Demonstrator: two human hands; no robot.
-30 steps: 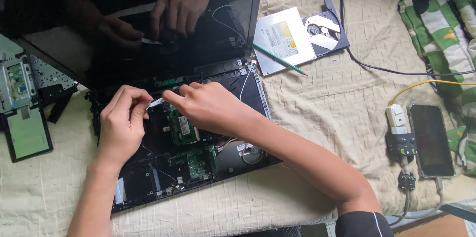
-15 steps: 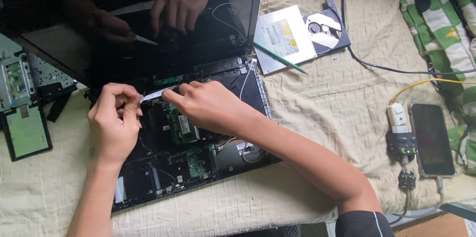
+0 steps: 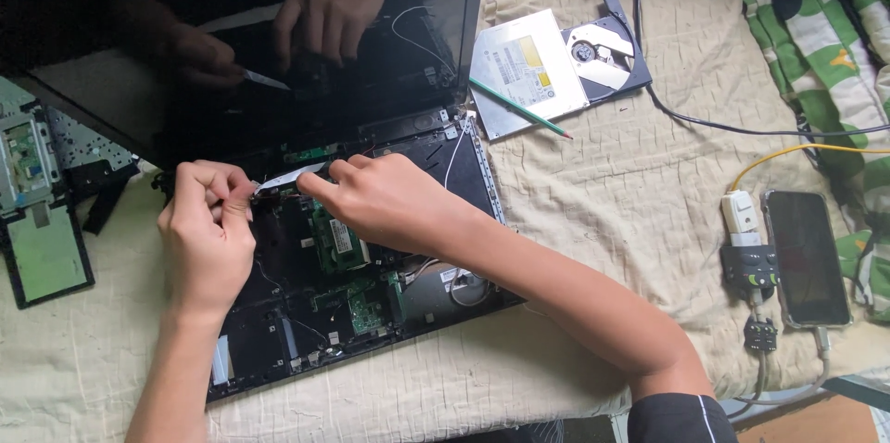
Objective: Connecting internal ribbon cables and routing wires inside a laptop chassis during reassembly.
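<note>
Item: ribbon cable (image 3: 289,178), flat, pale. Your left hand (image 3: 206,234) pinches one end between thumb and finger; your right hand (image 3: 385,200) closes its fingertips on the other end, the strip spanning both grips just above the laptop base (image 3: 278,332).
Below the grips: green boards (image 3: 336,241) exposed, cover already off, so judged well into disassembly; boards not yet out.
Right of the grips: optical drive (image 3: 547,63), already out on the cloth (image 3: 630,183).
Left: removed panel (image 3: 37,202).
</note>
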